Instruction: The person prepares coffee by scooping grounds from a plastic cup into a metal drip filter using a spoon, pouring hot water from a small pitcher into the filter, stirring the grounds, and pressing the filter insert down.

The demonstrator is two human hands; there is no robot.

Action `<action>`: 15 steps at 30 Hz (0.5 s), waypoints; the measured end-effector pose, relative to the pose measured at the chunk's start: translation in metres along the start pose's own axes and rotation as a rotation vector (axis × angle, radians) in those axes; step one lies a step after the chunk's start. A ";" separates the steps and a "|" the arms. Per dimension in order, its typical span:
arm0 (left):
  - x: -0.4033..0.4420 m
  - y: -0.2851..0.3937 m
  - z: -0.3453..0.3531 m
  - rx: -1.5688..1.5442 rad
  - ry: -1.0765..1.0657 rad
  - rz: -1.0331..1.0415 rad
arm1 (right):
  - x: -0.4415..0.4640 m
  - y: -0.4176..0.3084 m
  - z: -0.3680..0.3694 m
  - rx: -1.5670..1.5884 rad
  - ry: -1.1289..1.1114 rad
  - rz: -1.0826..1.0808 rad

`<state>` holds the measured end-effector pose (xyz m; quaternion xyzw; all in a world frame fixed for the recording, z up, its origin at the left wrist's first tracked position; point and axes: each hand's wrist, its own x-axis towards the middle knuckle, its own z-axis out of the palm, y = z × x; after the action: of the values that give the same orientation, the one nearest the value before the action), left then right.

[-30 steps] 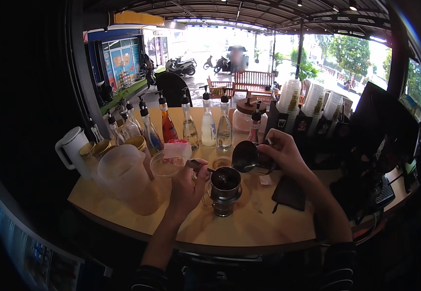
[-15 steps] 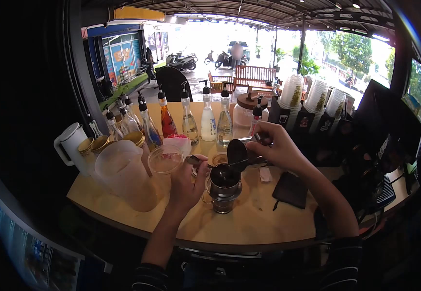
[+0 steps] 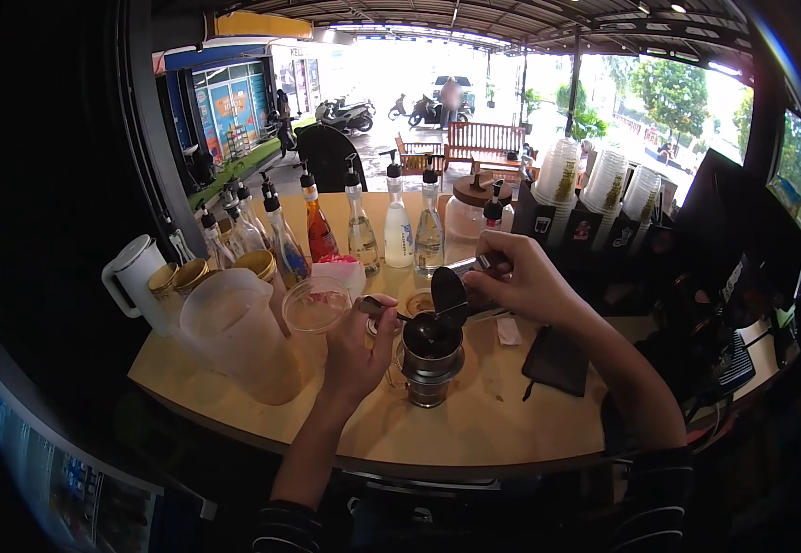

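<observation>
My left hand (image 3: 359,350) is closed around the handle of a spoon (image 3: 371,304), whose far end reaches over a metal drip coffee filter (image 3: 433,361). The filter stands upright on the counter, with dark contents inside. In my right hand (image 3: 528,281) is a small metal cup (image 3: 449,293), tipped so its dark round mouth faces the filter and the spoon tip. Its handle side is partly hidden by my fingers. Left of my left hand sits a clear round plastic container (image 3: 316,306).
A large frosted pitcher (image 3: 239,346) stands at the left, near a white jug (image 3: 138,276). Several pump bottles (image 3: 361,241) line the back, beside a glass jar (image 3: 476,217). Stacked plastic cups (image 3: 557,175) rise at right. A dark pouch (image 3: 555,361) lies on the counter (image 3: 474,433).
Both hands stay almost in place over the filter. The view has shifted slightly, and the metal cup's tilt has changed a little.
</observation>
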<state>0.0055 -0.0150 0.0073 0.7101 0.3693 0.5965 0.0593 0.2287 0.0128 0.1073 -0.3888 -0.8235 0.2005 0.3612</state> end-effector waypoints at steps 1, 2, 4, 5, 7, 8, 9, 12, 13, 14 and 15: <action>0.000 0.001 0.000 -0.002 -0.005 -0.004 | 0.000 0.000 0.000 -0.016 -0.006 -0.003; 0.000 0.001 0.000 -0.004 -0.011 -0.009 | 0.001 0.000 0.000 -0.016 -0.007 -0.003; 0.000 -0.001 0.000 -0.010 -0.012 -0.009 | 0.001 0.000 0.001 -0.012 -0.019 -0.008; 0.000 -0.002 0.000 -0.016 -0.013 -0.008 | 0.002 0.000 0.001 -0.012 -0.020 -0.007; 0.000 -0.003 0.001 -0.013 -0.014 -0.013 | 0.002 -0.001 0.001 -0.033 -0.015 -0.017; 0.000 -0.003 0.001 -0.010 -0.014 -0.017 | 0.002 -0.001 0.000 -0.033 -0.015 -0.016; 0.000 -0.004 0.000 -0.010 -0.014 -0.018 | 0.002 -0.002 0.000 -0.035 -0.022 0.001; 0.001 -0.005 -0.001 -0.012 -0.010 -0.003 | 0.002 -0.004 -0.001 -0.024 -0.026 0.005; 0.002 -0.005 -0.001 0.006 -0.005 0.007 | 0.002 -0.005 -0.001 -0.012 -0.022 -0.009; 0.002 -0.005 -0.002 0.025 -0.001 0.018 | 0.001 -0.007 -0.002 -0.011 -0.023 -0.009; 0.002 -0.005 -0.002 0.026 -0.001 0.017 | 0.001 -0.010 -0.003 -0.007 -0.029 0.023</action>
<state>0.0015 -0.0112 0.0067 0.7143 0.3707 0.5919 0.0453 0.2254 0.0075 0.1154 -0.3968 -0.8248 0.2073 0.3455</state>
